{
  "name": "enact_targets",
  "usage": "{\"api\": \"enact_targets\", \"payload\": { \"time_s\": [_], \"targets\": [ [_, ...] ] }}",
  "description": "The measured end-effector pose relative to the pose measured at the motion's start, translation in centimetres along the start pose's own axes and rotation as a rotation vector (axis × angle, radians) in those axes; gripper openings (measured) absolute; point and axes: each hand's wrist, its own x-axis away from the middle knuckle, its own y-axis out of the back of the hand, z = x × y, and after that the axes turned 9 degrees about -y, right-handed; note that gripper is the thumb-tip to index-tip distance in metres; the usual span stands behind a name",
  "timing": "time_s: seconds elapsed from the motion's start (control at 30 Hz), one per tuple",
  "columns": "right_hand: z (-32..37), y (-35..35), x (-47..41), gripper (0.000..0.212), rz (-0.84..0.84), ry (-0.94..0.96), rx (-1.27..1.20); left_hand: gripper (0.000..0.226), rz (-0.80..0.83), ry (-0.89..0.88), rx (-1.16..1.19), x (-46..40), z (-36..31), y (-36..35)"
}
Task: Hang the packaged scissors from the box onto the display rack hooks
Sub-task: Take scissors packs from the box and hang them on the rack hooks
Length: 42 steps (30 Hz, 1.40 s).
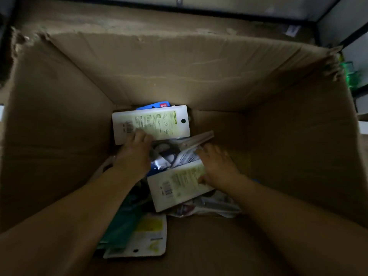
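we have both arms down inside the big brown cardboard box point(258, 148). our left hand point(134, 151) lies with its fingers bent over the near edge of a white card-backed scissors package with pale green print and a barcode point(157, 121); the fingertips press on the card near the barcode, though we cannot tell whether the thumb is hooked under it. our right hand point(216, 164) rests on a second white and green scissors package point(177, 186), fingers loosely curved over its far end and thumb against its side edge; whether it truly grips the card is not clear.

the box floor is dim, its walls creased and its top rim torn at the corners. beyond the rim we see a dark-framed pale panel point(239, 5).

between the two packages lies a pair of grey metal scissors in clear wrapping point(191, 143), tilted across the heap. a blue package with a red label point(157, 106) peeks out behind the far card. nearer us, a white and yellow card with a hang hole point(147, 238) lies beside a green packet point(123, 222), partly hidden by our left forearm.
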Motion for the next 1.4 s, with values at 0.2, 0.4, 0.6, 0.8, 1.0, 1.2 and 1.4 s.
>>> {"api": "enact_targets", "payload": {
  "time_s": [0.2,0.4,0.6,0.8,1.0,1.2,1.4],
  "targets": [
    [-1.2,-0.8,1.9,0.095,0.121,-0.146,-0.048,0.085,0.073,0.173,0.053,1.2,-0.7,-1.0],
    [-1.7,-0.7,2.8,0.056,0.239,-0.247,-0.135,0.038,0.036,0.193,0.062,1.1,0.0,-0.4],
    [-1.4,-1.8,4.2,0.055,0.199,-0.306,-0.299,0.03,-0.03,0.153,-0.078,1.4,0.4,-0.5],
    [-0.6,-1.2,4.4,0.056,0.08,-0.261,-0.273,0.048,-0.112,0.332,0.298,0.9,0.2,1.4],
    [1.2,-0.5,3.1,0.052,0.11,-0.279,-0.304,0.044,0.097,0.244,-0.011,1.7,-0.2,1.9],
    [1.9,-0.9,2.3,0.053,0.217,-0.386,-0.409,0.041,0.037,0.328,0.283,0.8,-0.7,0.6],
    [1.5,-0.9,3.1,0.041,0.285,-0.299,-0.489,0.019,-0.228,0.221,0.627,1.9,-1.1,-0.4]
  ]
}}
